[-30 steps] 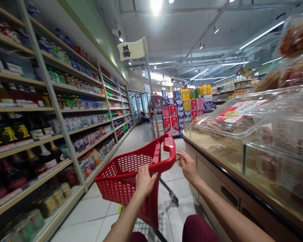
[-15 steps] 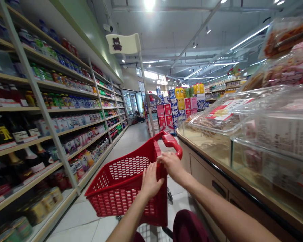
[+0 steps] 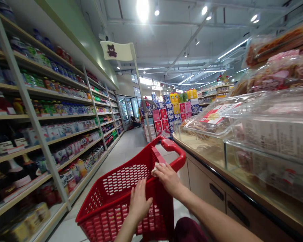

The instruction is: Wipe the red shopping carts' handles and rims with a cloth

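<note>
A red plastic shopping cart (image 3: 116, 215) with perforated sides stands in front of me. My left hand (image 3: 140, 201) lies on its near side rim, fingers stretched out and thumb apart. My right hand (image 3: 168, 178) presses a crumpled white cloth or tissue (image 3: 155, 169) against the cart's back edge, just below the red handle (image 3: 178, 158). The fingers of that hand are bent over the cloth and hide part of it. Some of the cart's lower body is cut off by the frame.
Shelves of bottles and packs (image 3: 65, 131) line the left. At right, a wooden counter (image 3: 204, 178) bears clear plastic food boxes (image 3: 214, 116). Ahead stand stacked drink cartons (image 3: 164, 117) and a pole with a bear flag (image 3: 118, 51). A person (image 3: 135, 121) crouches far down the aisle.
The cart shows larger and lower in view. My hands have moved farther apart, the left one down and leftward, and the white cloth under my right hand shows more clearly.
</note>
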The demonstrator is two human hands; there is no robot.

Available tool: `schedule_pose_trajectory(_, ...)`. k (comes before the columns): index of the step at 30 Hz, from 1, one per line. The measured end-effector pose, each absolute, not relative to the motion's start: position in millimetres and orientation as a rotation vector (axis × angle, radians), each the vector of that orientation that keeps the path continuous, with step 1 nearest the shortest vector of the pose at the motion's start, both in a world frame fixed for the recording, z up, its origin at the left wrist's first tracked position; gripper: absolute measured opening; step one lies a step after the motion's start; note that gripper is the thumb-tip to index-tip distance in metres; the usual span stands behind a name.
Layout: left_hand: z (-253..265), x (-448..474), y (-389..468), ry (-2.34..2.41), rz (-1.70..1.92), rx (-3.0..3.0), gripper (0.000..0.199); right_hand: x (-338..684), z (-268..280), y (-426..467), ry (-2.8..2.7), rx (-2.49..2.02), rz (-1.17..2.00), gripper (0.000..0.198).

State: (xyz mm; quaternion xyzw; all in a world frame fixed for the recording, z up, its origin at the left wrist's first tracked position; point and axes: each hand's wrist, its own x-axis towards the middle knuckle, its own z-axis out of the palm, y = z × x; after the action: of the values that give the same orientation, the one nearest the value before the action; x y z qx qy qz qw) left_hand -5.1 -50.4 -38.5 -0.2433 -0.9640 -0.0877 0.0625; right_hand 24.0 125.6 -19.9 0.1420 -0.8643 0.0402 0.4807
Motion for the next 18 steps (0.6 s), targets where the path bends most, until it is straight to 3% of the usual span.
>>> schedule_pose_trajectory(6, -38, 2, -49, -2.896, -0.262, -0.767, 0.075, 34, -9, 159, -2.061, -0.013, 0.128, 0.031)
schedule_pose_trajectory(12, -37, 5, -42, -2.925, -0.285, -0.831, 0.076, 28, -32, 114, -2.138, 0.305, 0.141, 0.031)
schedule_pose_trajectory(18, -44, 9, -38, -2.860, -0.320, -0.850, 0.077, 45, -14, 174, -2.032, -0.026, 0.167, 0.035)
